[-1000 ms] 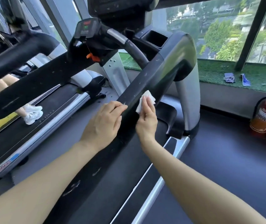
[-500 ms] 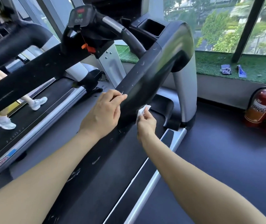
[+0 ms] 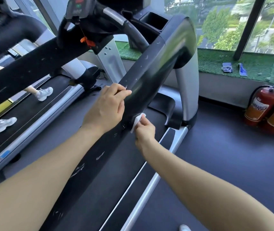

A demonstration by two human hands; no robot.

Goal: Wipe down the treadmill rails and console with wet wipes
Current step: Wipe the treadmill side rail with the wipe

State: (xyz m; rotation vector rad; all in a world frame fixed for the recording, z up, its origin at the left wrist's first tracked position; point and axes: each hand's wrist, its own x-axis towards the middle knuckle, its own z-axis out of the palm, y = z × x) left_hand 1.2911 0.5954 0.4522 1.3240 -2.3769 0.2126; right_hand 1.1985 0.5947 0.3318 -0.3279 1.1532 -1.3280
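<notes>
The treadmill's wide black right rail (image 3: 151,67) runs from the console area down toward me, scuffed with pale marks. My left hand (image 3: 107,107) rests on the rail's top edge, fingers curled over it. My right hand (image 3: 145,132) pinches a white wet wipe (image 3: 137,121) and presses it against the rail's right side, just below the left hand. The small control console (image 3: 77,9) with red and green buttons sits at the top, with an orange safety clip (image 3: 86,41) hanging under it.
A person in white sneakers (image 3: 45,93) walks on the neighbouring treadmill (image 3: 33,122) at left. Red fire extinguishers (image 3: 262,105) stand at right by the wall. Blue items (image 3: 227,67) lie on the green turf ledge under the window. Dark floor lies to the right.
My right hand has slid the wipe down the rail's side toward me. My left hand has stayed on the rail's top edge. The person at left has stepped along.
</notes>
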